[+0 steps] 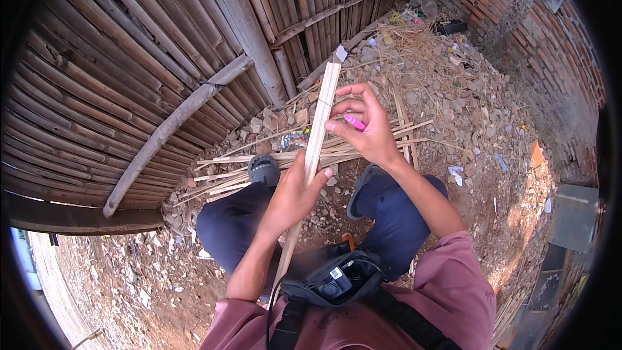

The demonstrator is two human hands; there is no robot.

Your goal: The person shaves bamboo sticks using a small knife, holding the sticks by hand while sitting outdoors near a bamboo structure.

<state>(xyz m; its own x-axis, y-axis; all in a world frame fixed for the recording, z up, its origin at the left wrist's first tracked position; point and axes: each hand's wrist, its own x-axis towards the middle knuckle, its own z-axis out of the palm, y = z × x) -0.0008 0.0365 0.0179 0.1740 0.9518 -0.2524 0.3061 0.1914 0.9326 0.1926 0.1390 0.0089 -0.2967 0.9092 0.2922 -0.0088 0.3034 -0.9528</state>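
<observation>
My left hand (pixel 295 196) is wrapped round the lower part of a long pale wooden strip (pixel 315 137), which slants up and away from my lap. A lengthwise groove shows near its far end, and a thin dark line crosses it beside my right fingertips. My right hand (pixel 372 126) is at the strip's upper part, thumb and fingers bent against its right edge. Tucked in that hand is a bright pink marker (pixel 354 122), partly hidden by the fingers. The strip's near end runs down past my left forearm beside a dark open waist bag (pixel 337 279).
Several more pale strips (pixel 343 151) lie on the rubble-strewn ground (pixel 453 97) between and beyond my shoes. A bamboo wall (pixel 129 71) rises at left, with a brick wall (pixel 544 45) at right. Straw and litter (pixel 411 29) gather in the far corner.
</observation>
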